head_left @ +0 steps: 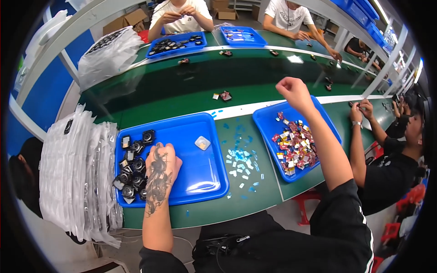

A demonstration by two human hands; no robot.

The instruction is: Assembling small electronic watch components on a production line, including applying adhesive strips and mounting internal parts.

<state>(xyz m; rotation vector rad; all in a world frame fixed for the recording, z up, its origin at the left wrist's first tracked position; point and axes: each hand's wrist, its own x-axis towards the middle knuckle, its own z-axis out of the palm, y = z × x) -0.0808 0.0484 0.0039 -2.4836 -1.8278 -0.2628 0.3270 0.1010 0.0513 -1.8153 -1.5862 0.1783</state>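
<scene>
Toward the left edge of the left blue tray [205, 166], the left hand [163, 169] hides its grip; whether the right hand [294, 92] holds anything cannot be told.

Black sleeves [337, 214], tattooed left hand [164, 164]

The left tray [195, 170] and right tray [268, 125] are blue, the tabletop [255, 202] green, the round parts [138, 165] mostly black; the small, blurry pieces [298, 148] look red, yellow and white. Dark ink patterns the left hand [165, 166].
</scene>
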